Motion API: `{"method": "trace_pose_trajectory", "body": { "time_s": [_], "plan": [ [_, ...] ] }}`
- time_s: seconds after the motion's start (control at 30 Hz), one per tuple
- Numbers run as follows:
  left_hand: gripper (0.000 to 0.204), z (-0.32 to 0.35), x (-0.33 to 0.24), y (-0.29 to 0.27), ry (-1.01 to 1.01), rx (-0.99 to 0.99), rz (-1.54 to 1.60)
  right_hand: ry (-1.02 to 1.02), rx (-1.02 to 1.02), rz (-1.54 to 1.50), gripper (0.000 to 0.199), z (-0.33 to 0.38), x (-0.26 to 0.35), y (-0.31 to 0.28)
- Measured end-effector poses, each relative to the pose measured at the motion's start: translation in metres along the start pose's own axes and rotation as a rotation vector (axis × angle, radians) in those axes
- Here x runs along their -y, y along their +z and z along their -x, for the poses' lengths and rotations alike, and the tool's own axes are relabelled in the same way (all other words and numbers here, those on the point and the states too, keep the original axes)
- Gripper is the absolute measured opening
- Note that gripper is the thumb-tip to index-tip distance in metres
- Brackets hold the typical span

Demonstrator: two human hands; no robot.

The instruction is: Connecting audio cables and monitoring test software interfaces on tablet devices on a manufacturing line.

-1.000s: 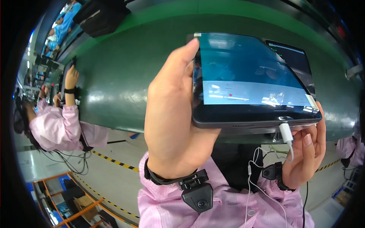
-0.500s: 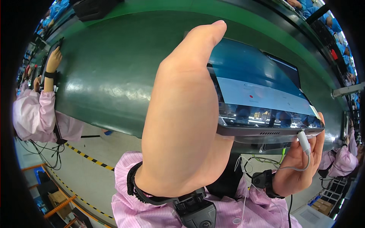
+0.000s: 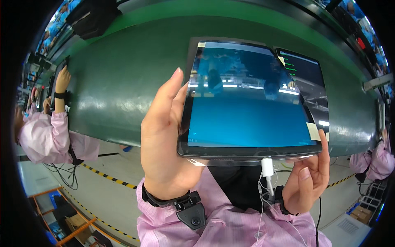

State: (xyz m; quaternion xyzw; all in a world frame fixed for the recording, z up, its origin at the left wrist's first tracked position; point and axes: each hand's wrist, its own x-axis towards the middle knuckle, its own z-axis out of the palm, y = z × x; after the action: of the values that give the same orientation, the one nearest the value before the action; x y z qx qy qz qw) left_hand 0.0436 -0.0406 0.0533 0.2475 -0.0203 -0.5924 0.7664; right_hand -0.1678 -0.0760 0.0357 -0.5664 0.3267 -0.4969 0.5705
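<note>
A black tablet point(image 3: 247, 123) with a lit blue screen is held up over the bench, tape pieces at several corners. My left hand point(image 3: 164, 136) grips its left edge, thumb in front and the other fingers partly hidden behind. At the lower right corner, my right hand point(image 3: 310, 177) supports it, with a finger along the edge by a tape piece point(image 3: 313, 131). A white cable plug point(image 3: 267, 168) sits in the tablet's bottom edge. Behind it to the right, a second tablet point(image 3: 310, 84) lies with a dark screen showing green text.
The long green bench point(image 3: 119, 82) runs left to right. Another person in a pink smock point(image 3: 45, 131) works at its left end. A black bag point(image 3: 92, 16) lies at the far left. Orange shelving point(image 3: 76, 226) stands at the lower left, and a grey metal bracket point(image 3: 376, 82) juts in at right.
The tablet has tilted to face me, and its screen went from a pale panel to plain blue. My left hand moved down and left, from in front of the tablet to its left edge.
</note>
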Motion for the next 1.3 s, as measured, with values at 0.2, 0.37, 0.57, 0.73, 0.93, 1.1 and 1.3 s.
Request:
{"method": "trace_pose_trajectory", "body": {
  "time_s": [0.2,0.37,0.57,0.73,0.93,1.1,1.3],
  "plan": [
    [0.039,0.001,0.006,0.006,0.034,-0.094,-0.085,-0.043,0.037,-0.031,0.066,-0.002,-0.006,-0.002],
    [0.042,0.005,0.009,-0.010,0.027,-0.032,-0.177,-0.014,0.081,-0.074,0.061,0.004,-0.015,-0.009],
    [0.060,0.011,0.022,-0.029,0.056,-0.074,-0.217,0.139,0.098,-0.136,0.059,0.019,-0.028,-0.021],
    [0.068,0.010,0.028,-0.043,0.031,-0.005,-0.232,0.231,0.101,-0.178,0.060,0.024,-0.035,-0.025],
    [0.064,0.006,0.033,-0.054,0.027,-0.042,-0.296,0.287,0.115,-0.126,0.059,0.027,-0.044,-0.025],
    [0.054,0.005,0.045,-0.058,0.200,-0.175,-0.509,0.356,0.140,-0.110,0.061,0.031,-0.048,-0.028],
    [0.068,0.007,0.054,-0.064,0.351,-0.102,-0.733,0.317,0.160,-0.209,0.065,0.037,-0.062,-0.032]
  ]
}}
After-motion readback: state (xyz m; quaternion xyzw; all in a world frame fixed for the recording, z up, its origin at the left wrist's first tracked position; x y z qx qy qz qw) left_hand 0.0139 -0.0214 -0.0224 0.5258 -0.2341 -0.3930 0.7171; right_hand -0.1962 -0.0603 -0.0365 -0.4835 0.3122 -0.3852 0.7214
